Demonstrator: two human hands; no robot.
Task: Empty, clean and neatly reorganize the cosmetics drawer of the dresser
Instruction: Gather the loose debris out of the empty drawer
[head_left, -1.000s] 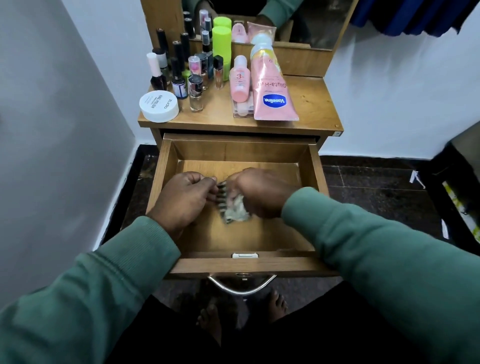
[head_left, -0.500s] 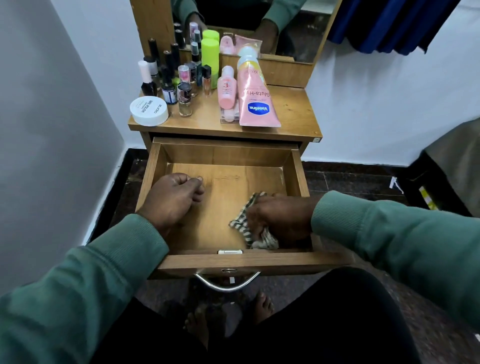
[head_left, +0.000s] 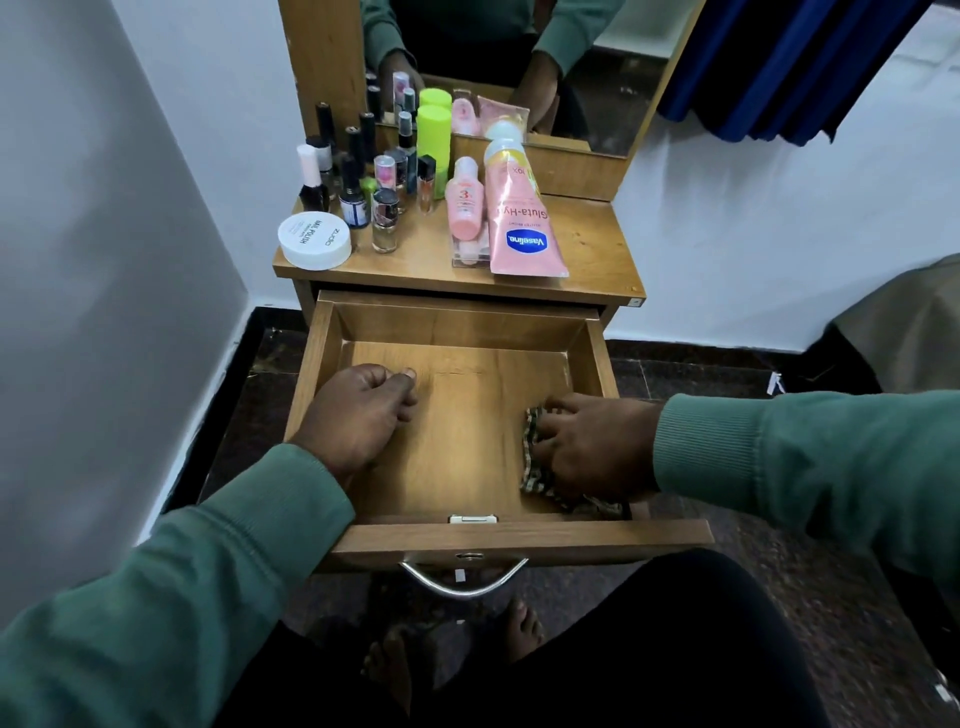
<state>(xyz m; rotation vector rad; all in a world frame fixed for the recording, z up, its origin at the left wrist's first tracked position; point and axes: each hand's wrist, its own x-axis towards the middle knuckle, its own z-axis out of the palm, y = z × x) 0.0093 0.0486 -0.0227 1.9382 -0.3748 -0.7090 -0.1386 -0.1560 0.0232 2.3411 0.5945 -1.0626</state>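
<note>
Inside the drawer (head_left: 519, 540), right hand (head_left: 597, 449) fingers (head_left: 561, 410) clamp a striped cloth (head_left: 532, 457) (mostly hidden underneath), left hand (head_left: 358, 415) fingers curled empty.

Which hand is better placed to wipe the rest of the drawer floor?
Right. The right hand grips the cloth on the drawer floor near its right front corner. The left hand lies curled at the left side, holding nothing.
</note>
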